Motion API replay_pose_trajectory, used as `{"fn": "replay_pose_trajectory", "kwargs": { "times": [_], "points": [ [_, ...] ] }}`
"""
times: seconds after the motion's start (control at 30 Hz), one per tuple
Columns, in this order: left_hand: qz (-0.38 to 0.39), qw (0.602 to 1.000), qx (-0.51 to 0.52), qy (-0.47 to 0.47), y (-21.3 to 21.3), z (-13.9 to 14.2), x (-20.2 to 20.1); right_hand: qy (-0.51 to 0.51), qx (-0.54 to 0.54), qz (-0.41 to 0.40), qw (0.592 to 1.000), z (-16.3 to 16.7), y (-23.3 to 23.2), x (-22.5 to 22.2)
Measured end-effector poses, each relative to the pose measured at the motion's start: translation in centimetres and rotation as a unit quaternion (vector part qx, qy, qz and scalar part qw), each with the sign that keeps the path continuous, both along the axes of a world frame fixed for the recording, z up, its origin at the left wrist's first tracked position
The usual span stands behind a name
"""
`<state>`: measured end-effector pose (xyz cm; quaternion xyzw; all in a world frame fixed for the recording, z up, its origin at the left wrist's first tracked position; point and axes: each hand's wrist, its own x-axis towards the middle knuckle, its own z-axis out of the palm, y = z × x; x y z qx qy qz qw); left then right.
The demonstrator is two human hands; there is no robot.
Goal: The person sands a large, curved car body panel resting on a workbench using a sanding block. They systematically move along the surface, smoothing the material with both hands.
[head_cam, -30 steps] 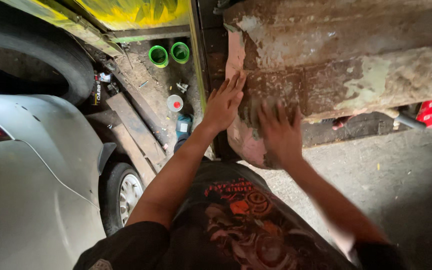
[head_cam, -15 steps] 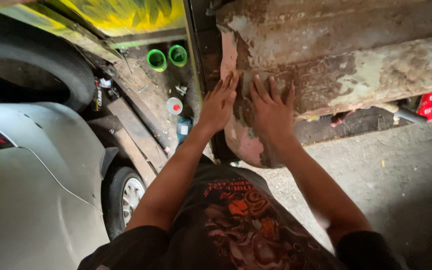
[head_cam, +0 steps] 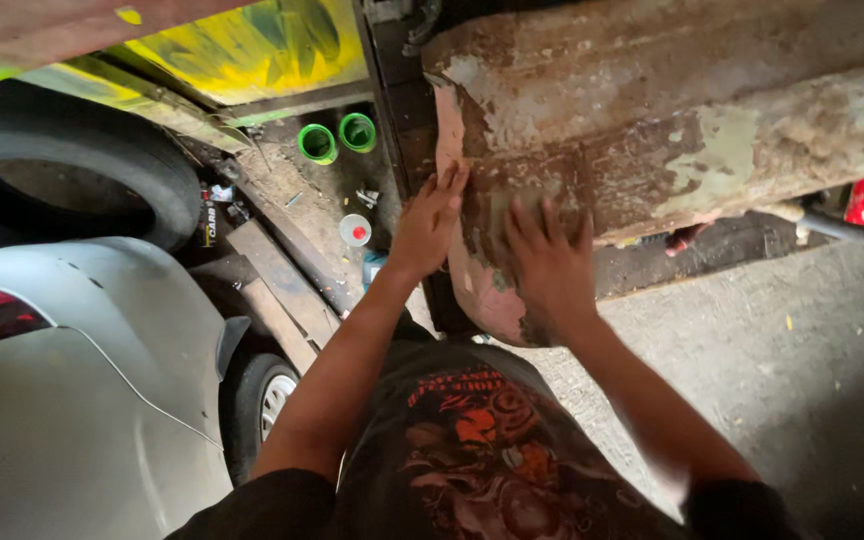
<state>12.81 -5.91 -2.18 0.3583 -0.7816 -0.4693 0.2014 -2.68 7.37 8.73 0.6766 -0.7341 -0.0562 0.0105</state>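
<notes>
Pressing flat with fingers spread, the left hand (head_cam: pixel 430 222) and right hand (head_cam: pixel 549 262) now lie side by side on the rusty, flaking body panel (head_cam: pixel 652 120) at upper centre; the right has slid lower, suggesting rubbing along its edge.

Car (head_cam: pixel 62 400) left, tyre (head_cam: pixel 72 190) behind it; panel (head_cam: pixel 672 130) right.

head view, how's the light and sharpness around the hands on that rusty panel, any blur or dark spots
Head view: daylight falls evenly on the rusty, paint-flaked metal panel, with no glare; the left hand is fairly sharp, the right hand slightly motion-blurred; the lower right concrete floor sinks into shadow, and the black printed shirt is dim; wide-lens distortion bends the edges.
</notes>
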Motion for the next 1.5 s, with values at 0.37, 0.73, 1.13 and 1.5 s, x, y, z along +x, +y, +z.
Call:
{"fn": "replay_pose_trajectory", "kwargs": {
  "times": [0.37,0.73,1.13,1.5],
  "points": [
    [-0.009,1.000,-0.002,0.001,-0.1,1.5,0.3,-0.037,-0.042,-0.027,0.998,-2.3,0.6,-0.9],
    [-0.006,0.999,-0.005,0.032,0.0,0.4,-0.2,-0.019,-0.036,0.017,0.999,-3.2,0.3,-1.6],
    [-0.007,1.000,-0.020,0.000,-0.1,0.8,0.0,0.004,-0.024,0.032,0.999,-3.2,-0.1,-1.7],
    [-0.019,0.999,-0.038,0.000,-0.2,-0.3,-0.1,-0.026,-0.008,-0.001,1.000,-0.3,-0.8,-1.0]
  ]
}}
